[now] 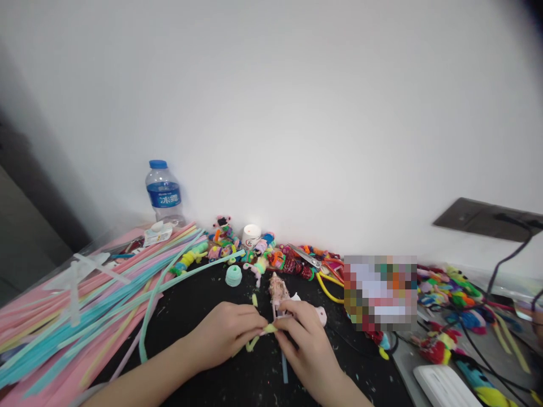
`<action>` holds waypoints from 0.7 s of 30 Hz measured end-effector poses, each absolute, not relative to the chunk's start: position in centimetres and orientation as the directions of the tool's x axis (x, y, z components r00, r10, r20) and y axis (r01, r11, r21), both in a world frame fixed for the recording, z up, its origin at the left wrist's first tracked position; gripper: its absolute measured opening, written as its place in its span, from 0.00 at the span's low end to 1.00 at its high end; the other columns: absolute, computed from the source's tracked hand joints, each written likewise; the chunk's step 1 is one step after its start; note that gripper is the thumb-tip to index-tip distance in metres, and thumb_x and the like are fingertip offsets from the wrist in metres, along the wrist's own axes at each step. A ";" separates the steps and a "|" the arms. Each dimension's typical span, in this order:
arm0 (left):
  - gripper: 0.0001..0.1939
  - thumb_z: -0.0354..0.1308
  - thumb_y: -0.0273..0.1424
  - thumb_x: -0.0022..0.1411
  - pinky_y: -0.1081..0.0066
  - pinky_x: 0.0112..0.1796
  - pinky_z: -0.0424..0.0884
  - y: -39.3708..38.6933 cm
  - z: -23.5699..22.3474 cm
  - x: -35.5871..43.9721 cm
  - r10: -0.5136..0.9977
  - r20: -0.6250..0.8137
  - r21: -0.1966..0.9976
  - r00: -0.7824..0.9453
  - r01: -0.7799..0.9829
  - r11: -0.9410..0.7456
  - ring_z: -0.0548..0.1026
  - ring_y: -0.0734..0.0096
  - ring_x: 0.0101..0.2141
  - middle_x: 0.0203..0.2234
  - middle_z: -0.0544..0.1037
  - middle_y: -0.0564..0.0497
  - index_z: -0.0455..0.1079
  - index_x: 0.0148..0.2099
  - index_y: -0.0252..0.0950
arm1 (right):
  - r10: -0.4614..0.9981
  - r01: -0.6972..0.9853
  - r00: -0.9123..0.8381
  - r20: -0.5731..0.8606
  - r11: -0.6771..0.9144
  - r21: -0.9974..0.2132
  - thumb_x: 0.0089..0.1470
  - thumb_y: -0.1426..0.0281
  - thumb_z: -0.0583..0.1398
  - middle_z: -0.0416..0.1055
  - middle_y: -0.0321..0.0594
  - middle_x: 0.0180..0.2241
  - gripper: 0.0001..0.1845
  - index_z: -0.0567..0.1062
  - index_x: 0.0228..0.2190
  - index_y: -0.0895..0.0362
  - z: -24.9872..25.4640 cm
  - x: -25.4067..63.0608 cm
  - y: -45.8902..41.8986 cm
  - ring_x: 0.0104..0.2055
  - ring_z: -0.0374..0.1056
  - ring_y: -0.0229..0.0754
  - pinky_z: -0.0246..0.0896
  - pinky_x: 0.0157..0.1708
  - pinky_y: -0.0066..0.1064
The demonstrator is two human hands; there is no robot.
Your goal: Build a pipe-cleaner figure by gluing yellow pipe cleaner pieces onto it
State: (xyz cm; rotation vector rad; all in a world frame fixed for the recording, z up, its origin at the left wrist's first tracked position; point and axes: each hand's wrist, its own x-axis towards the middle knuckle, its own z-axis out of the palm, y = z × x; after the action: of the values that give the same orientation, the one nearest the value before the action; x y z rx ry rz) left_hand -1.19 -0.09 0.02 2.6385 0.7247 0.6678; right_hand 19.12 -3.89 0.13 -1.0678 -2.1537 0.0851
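Both my hands meet low in the middle of the picture over a black mat (199, 299). My left hand (224, 333) is closed, pinching a yellow-green pipe cleaner (259, 334) whose end hangs below the fingers. My right hand (303, 339) is closed too, gripping the other end of that pipe cleaner where a small pink fuzzy figure (278, 291) stands up from it. A pale blue stick (284, 367) lies under my right hand.
A heap of pink, blue and yellow pipe cleaners (72, 322) fills the left. A water bottle (163, 195), a small white jar (251, 235), scissors (307, 257) and several colourful figures (449, 294) line the wall. A white device (441, 387) and cables lie right.
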 end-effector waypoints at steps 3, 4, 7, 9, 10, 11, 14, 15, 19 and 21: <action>0.10 0.45 0.29 0.66 0.78 0.31 0.62 -0.1 0.1 -1.2 0.555 0.348 0.424 0.755 0.401 -0.812 0.72 0.74 0.31 0.31 0.75 0.53 0.68 0.40 0.37 | 0.717 0.667 -0.398 0.572 0.655 -0.356 0.52 0.78 0.57 0.68 0.43 0.38 0.07 0.72 0.33 0.55 0.1 19.1 -3.9 0.41 0.64 0.45 0.61 0.41 0.37; 0.09 0.45 0.29 0.66 0.78 0.31 0.62 -0.1 0.1 -1.1 0.556 0.345 0.423 0.757 0.403 -0.811 0.72 0.74 0.31 0.31 0.75 0.53 0.67 0.40 0.37 | 0.716 0.666 -0.399 0.573 0.656 -0.356 0.52 0.78 0.57 0.68 0.43 0.38 0.07 0.72 0.33 0.55 0.1 19.0 -3.8 0.42 0.65 0.45 0.61 0.41 0.37; 0.10 0.45 0.28 0.66 0.78 0.30 0.61 -0.1 0.2 -1.1 0.552 0.341 0.418 0.761 0.403 -0.814 0.71 0.74 0.31 0.30 0.74 0.53 0.67 0.39 0.36 | 0.712 0.661 -0.401 0.576 0.661 -0.357 0.52 0.78 0.57 0.68 0.44 0.39 0.08 0.72 0.33 0.55 0.1 19.0 -3.9 0.42 0.64 0.45 0.61 0.41 0.37; 0.10 0.44 0.28 0.66 0.78 0.30 0.61 -0.1 0.2 -1.1 0.546 0.346 0.413 0.763 0.399 -0.819 0.71 0.75 0.30 0.30 0.74 0.53 0.67 0.39 0.36 | 0.711 0.654 -0.406 0.574 0.664 -0.361 0.51 0.78 0.57 0.68 0.43 0.39 0.08 0.72 0.33 0.56 0.1 19.0 -3.9 0.42 0.65 0.45 0.61 0.41 0.37; 0.11 0.44 0.28 0.66 0.78 0.30 0.61 -0.1 0.1 -1.2 0.538 0.350 0.406 0.767 0.393 -0.825 0.71 0.75 0.30 0.30 0.74 0.53 0.67 0.39 0.36 | 0.712 0.651 -0.409 0.571 0.666 -0.364 0.52 0.79 0.57 0.68 0.43 0.39 0.08 0.72 0.33 0.56 0.1 19.0 -3.9 0.42 0.65 0.44 0.61 0.41 0.37; 0.11 0.43 0.28 0.67 0.78 0.30 0.61 -0.1 0.1 -1.2 0.529 0.352 0.398 0.772 0.388 -0.831 0.71 0.75 0.30 0.29 0.74 0.53 0.67 0.38 0.36 | 0.713 0.648 -0.411 0.568 0.667 -0.367 0.52 0.79 0.57 0.68 0.43 0.39 0.08 0.72 0.34 0.56 0.1 19.0 -3.9 0.42 0.65 0.44 0.61 0.41 0.37; 0.11 0.43 0.28 0.67 0.78 0.31 0.62 0.0 -0.2 -1.3 0.508 0.343 0.383 0.790 0.377 -0.844 0.71 0.75 0.30 0.30 0.73 0.52 0.67 0.39 0.36 | 0.717 0.643 -0.415 0.561 0.667 -0.377 0.52 0.78 0.56 0.68 0.43 0.39 0.08 0.72 0.34 0.56 0.1 19.0 -3.8 0.42 0.64 0.44 0.61 0.41 0.37; 0.11 0.42 0.28 0.67 0.78 0.31 0.62 0.0 -0.3 -1.4 0.506 0.338 0.380 0.793 0.377 -0.845 0.71 0.75 0.31 0.30 0.73 0.52 0.67 0.39 0.36 | 0.717 0.641 -0.417 0.558 0.668 -0.378 0.53 0.78 0.56 0.68 0.43 0.39 0.08 0.72 0.34 0.56 0.1 19.1 -3.8 0.42 0.64 0.44 0.61 0.41 0.37; 0.12 0.41 0.28 0.67 0.77 0.31 0.62 0.1 -0.4 -1.5 0.503 0.336 0.369 0.796 0.380 -0.848 0.71 0.74 0.31 0.31 0.73 0.51 0.66 0.40 0.36 | 0.721 0.644 -0.414 0.556 0.663 -0.380 0.53 0.78 0.56 0.67 0.43 0.39 0.08 0.71 0.34 0.55 -0.1 19.1 -3.8 0.43 0.64 0.44 0.62 0.42 0.37; 0.12 0.41 0.27 0.67 0.77 0.31 0.62 0.1 -0.4 -1.4 0.502 0.339 0.363 0.796 0.382 -0.850 0.71 0.74 0.31 0.31 0.73 0.51 0.66 0.40 0.36 | 0.719 0.645 -0.411 0.560 0.664 -0.378 0.53 0.78 0.56 0.67 0.43 0.39 0.07 0.71 0.34 0.55 -0.1 19.1 -3.8 0.43 0.64 0.44 0.62 0.42 0.37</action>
State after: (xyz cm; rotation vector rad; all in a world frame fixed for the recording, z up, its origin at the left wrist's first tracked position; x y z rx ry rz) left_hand -1.43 0.05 -0.45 2.7091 0.6811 0.6239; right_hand 19.06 -3.83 -0.08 -1.0493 -2.1625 0.1325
